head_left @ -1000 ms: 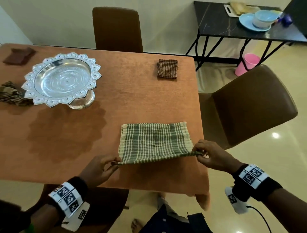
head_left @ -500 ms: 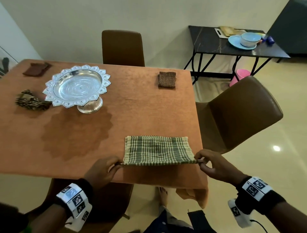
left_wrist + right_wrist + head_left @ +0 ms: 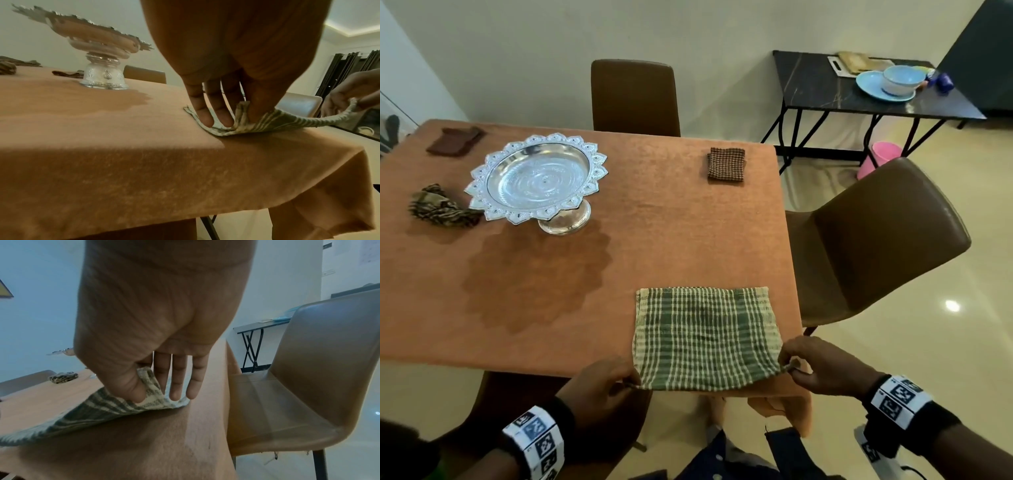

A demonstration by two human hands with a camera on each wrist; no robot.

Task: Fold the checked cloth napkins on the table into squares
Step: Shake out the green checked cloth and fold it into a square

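A green and cream checked napkin [image 3: 705, 337] lies at the near right corner of the orange-covered table [image 3: 551, 274]. My left hand [image 3: 606, 380] pinches its near left corner [image 3: 242, 120] between thumb and fingers. My right hand [image 3: 815, 359] pinches the near right corner [image 3: 152, 394], lifted a little off the table. The near edge sags between the two hands. A brown checked napkin [image 3: 726, 163] lies folded square at the far right. A crumpled striped napkin [image 3: 438, 209] sits at the far left, beside a dark brown folded cloth [image 3: 455, 140].
A silver pedestal tray [image 3: 534, 178] stands left of centre. Brown chairs stand at the far side [image 3: 635, 97] and right side [image 3: 876, 240]. A black side table [image 3: 825, 89] with blue dishes [image 3: 890, 85] and a pink bucket [image 3: 880, 159] are beyond.
Both hands have drawn the napkin's near edge back toward the table's front edge, so more of the cloth now shows flat. My head view has tilted up.
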